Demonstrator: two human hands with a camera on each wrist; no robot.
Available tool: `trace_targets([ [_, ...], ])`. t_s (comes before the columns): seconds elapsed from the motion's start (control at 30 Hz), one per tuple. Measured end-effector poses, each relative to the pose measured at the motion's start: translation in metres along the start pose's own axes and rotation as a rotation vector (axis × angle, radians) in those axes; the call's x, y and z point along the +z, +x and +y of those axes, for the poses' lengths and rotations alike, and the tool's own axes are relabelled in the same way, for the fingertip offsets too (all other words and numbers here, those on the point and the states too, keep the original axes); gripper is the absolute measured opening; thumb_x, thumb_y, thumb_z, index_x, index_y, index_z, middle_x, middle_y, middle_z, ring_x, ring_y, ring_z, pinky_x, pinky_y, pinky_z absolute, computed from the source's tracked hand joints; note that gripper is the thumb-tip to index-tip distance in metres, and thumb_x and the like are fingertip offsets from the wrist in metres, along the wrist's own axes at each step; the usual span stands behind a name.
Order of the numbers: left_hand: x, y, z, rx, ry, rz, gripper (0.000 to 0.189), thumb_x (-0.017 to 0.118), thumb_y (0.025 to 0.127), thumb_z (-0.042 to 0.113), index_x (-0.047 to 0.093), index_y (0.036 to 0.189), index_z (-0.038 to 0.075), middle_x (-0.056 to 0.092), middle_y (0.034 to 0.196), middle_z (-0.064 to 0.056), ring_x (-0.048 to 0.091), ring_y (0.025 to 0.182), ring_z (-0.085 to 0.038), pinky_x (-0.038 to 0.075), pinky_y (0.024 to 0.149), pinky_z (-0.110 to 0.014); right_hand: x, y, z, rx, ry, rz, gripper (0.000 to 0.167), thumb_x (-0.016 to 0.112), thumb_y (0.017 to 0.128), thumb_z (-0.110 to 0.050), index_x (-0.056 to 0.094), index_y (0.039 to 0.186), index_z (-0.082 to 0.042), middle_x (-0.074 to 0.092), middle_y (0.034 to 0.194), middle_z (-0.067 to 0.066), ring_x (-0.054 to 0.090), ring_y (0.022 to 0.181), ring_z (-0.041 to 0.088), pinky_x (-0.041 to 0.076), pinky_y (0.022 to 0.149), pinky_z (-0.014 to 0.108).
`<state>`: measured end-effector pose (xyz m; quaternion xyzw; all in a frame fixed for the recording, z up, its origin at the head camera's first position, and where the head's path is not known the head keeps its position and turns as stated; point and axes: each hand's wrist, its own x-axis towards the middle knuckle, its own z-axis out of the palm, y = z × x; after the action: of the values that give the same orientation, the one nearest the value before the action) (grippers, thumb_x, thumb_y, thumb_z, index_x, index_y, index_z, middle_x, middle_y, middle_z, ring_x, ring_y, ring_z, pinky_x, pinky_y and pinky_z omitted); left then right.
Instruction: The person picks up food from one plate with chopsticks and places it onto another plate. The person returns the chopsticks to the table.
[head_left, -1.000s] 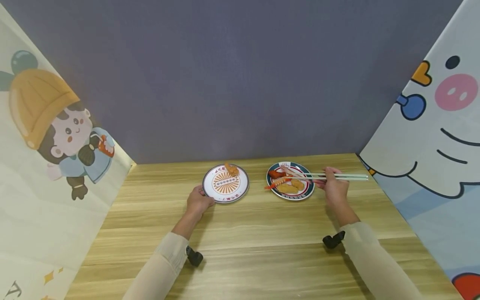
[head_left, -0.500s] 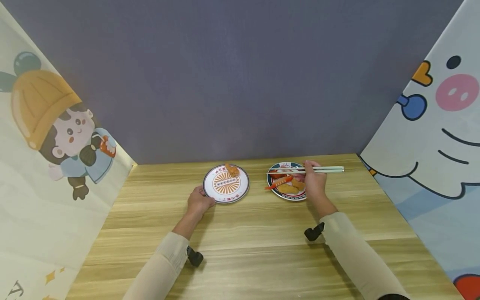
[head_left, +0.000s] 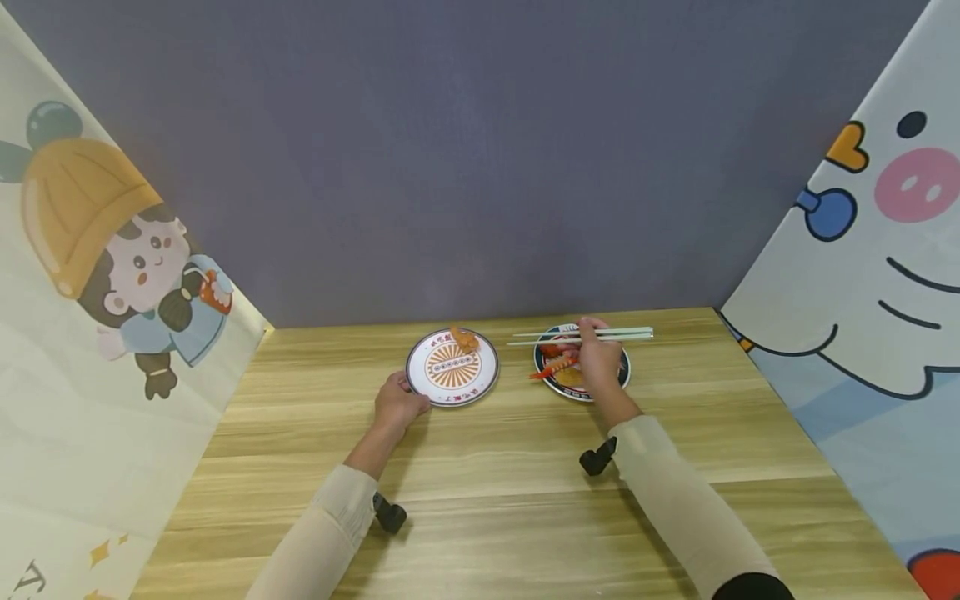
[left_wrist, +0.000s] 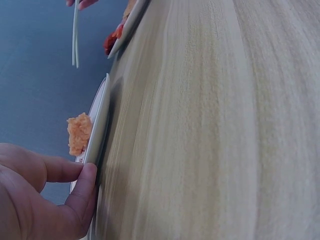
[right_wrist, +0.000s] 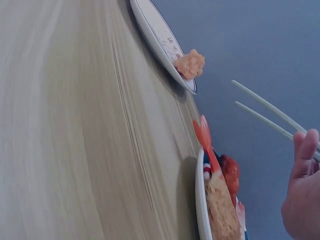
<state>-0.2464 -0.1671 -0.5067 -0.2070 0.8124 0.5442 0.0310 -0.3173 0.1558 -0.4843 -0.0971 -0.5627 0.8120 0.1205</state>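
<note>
With thumb and fingers my left hand [head_left: 399, 402] pinches the near-left rim of a white plate [head_left: 420, 375] printed with an orange sunburst. One golden fried piece [head_left: 464, 340] lies at that plate's far edge. My right hand [head_left: 598, 358] grips a pair of pale green chopsticks [head_left: 633, 334], held above a dark-rimmed plate [head_left: 581, 397]. Their tips point left, a little apart, with nothing between them in the right wrist view. A red-orange shrimp [head_left: 553, 367], a glossy red-brown piece [right_wrist: 231, 172] and a breaded piece [right_wrist: 220, 205] lie on that second plate. My right hand partly hides its food.
Both plates stand near the back of a wood-grain table [head_left: 480, 500], a short gap between them. A grey-blue wall [head_left: 480, 167] rises behind. Cartoon-printed panels [head_left: 840, 333] flank the table at left and right.
My right hand has moved left with the chopsticks, from right of the dark-rimmed plate to over it. The tips now reach past that plate's left edge. The left hand and its plate stay put.
</note>
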Motion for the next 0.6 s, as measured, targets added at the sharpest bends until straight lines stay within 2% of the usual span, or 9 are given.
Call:
trace_targets([
  [0.1, 0.0, 0.0, -0.001, 0.003, 0.004, 0.001, 0.085, 0.072, 0.076, -0.007, 0.037, 0.153, -0.002, 0.06, 0.134, -0.027, 0.068, 0.105, -0.032, 0.063, 0.076, -0.023, 0.006, -0.001, 0.003, 0.006, -0.041, -0.009, 0.014, 0.057, 0.104, -0.022, 0.064, 0.099, -0.012, 0.069, 0.064, 0.002, 0.065, 0.046, 0.01, 0.058, 0.044, 0.028],
  [0.23, -0.001, 0.0, 0.0, 0.004, 0.002, 0.003, 0.085, 0.073, 0.075, -0.007, 0.037, 0.152, -0.002, 0.06, 0.133, -0.027, 0.069, 0.105, -0.032, 0.063, 0.077, -0.023, 0.017, -0.004, 0.006, 0.017, -0.079, -0.043, 0.014, 0.057, 0.104, -0.022, 0.065, 0.101, -0.011, 0.07, 0.066, 0.007, 0.067, 0.049, 0.012, 0.06, 0.046, 0.035],
  [0.33, -0.001, 0.0, 0.0, 0.003, 0.01, 0.008, 0.084, 0.073, 0.075, -0.007, 0.038, 0.152, -0.002, 0.061, 0.132, -0.026, 0.068, 0.105, -0.032, 0.063, 0.077, -0.023, 0.026, -0.007, 0.008, 0.024, -0.093, -0.065, 0.015, 0.056, 0.103, -0.022, 0.065, 0.101, -0.011, 0.071, 0.066, 0.01, 0.067, 0.049, 0.013, 0.057, 0.041, 0.034],
  [0.47, -0.001, 0.0, -0.001, -0.003, 0.031, 0.015, 0.083, 0.074, 0.076, -0.005, 0.039, 0.151, -0.001, 0.061, 0.129, -0.024, 0.065, 0.106, -0.031, 0.062, 0.078, -0.024, 0.038, -0.01, 0.011, -0.008, -0.092, -0.079, 0.019, 0.056, 0.103, -0.018, 0.064, 0.105, -0.001, 0.069, 0.067, 0.007, 0.066, 0.048, 0.012, 0.052, 0.037, 0.026],
  [0.6, 0.0, -0.002, 0.0, -0.006, 0.033, 0.017, 0.083, 0.074, 0.076, -0.005, 0.04, 0.151, 0.0, 0.061, 0.128, -0.023, 0.065, 0.107, -0.032, 0.063, 0.079, -0.025, 0.047, -0.01, 0.014, -0.05, -0.059, -0.086, 0.022, 0.055, 0.102, -0.012, 0.06, 0.108, 0.009, 0.065, 0.071, 0.001, 0.067, 0.05, 0.01, 0.056, 0.043, 0.023],
])
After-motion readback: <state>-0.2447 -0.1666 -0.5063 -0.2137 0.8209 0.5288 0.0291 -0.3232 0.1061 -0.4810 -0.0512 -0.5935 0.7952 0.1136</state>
